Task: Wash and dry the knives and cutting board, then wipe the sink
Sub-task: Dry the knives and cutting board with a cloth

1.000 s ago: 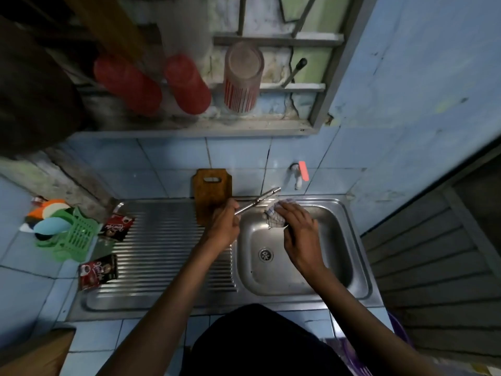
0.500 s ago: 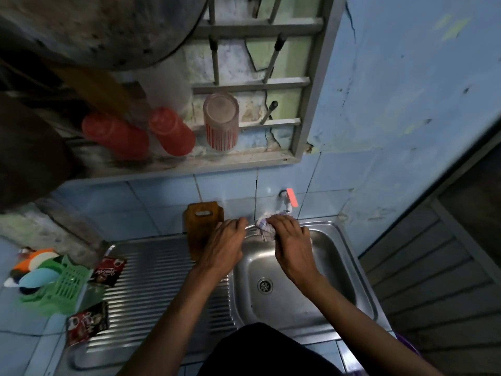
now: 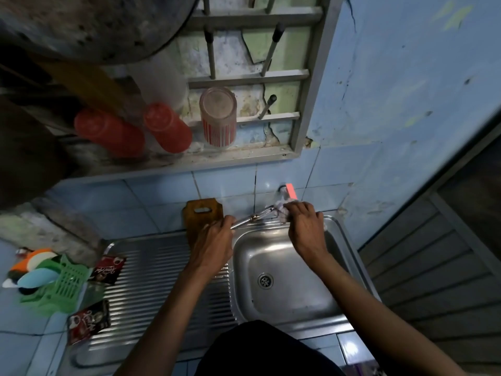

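Two hands work over the back rim of the sink (image 3: 352, 264), and every place here is told from that basin. The left hand (image 3: 214, 244) is curled round the handle of a knife (image 3: 250, 219), which it holds just above the basin's back left corner, the blade slanting up and away toward the tap (image 3: 288, 191) on the tiled wall behind. The right hand (image 3: 303, 226) bunches a pale cloth (image 3: 280, 213) round the far end of the blade, fingers folded tight over it; this looks like wiping or scrubbing the steel, with the left hand steadying the handle so the blade cannot twist. Keeping the knife over the basin probably lets drips fall inside it. Whether water is running, I cannot tell.

The wooden cutting board (image 3: 202, 213) stands propped against the wall, just left of the basin's back corner, partly hidden behind the left hand; standing up like that it can drain, though it seems not yet dried. Only one knife shows for certain.

For room: the basin's bowl lies open beneath both wrists, with only the drain (image 3: 265, 280) at its floor. The ribbed draining board (image 3: 151, 291) to the basin's left offers a broad flat stretch for laying things down, crowded only at its far left edge by two dark sachets (image 3: 88, 321) and a green basket (image 3: 63, 287). Behind the basin space is tight: tap and wall sit close to the blade tip, so long strokes risk knocking them.
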